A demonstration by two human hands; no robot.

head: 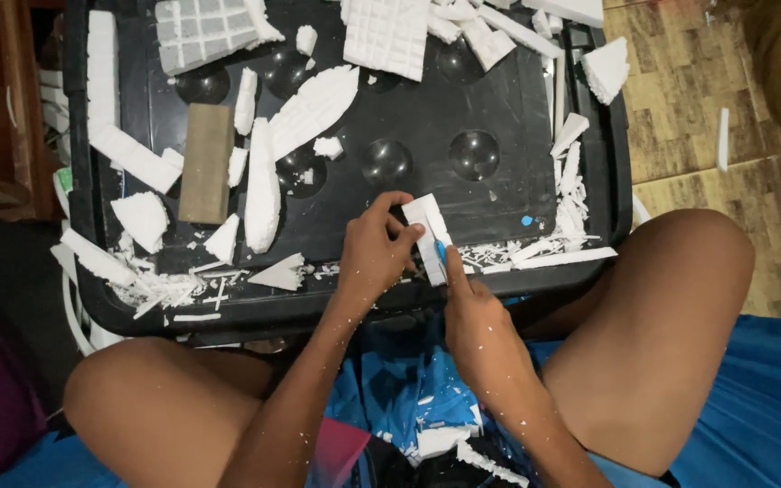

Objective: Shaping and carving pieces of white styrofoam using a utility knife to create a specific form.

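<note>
1. Over the near edge of the black tray (535, 117), both hands meet at a small white foam strip (428, 237).
2. The left hand (374, 255) pinches the foam strip between thumb and curled fingers, holding it tilted just above the tray's front rim.
3. The right hand (474, 318) is closed around a blue-handled cutter (442, 253), its forefinger stretched along the tool, whose tip touches the strip's right edge; the blade itself is too small to make out.
4. On the tray's left part lies a brown rectangular block (205, 163), flat, with a long tapered foam piece (262, 190) just beside it on the right.
5. A second long foam piece (315, 108) lies slanted above that one, near the tray's round dimples (385, 161).
6. Two grid-scored foam slabs (387, 34) rest at the far edge of the tray, with loose offcuts around them.
7. Thin foam shavings (535, 251) are heaped along the front rim to the right of the hands, and more scraps lie at the front left corner.
8. Below the hands, white crumbs speck the person's blue shorts (409, 389); bare knees frame the tray on both sides.
9. A wood-patterned floor (680, 90) shows to the right of the tray.
</note>
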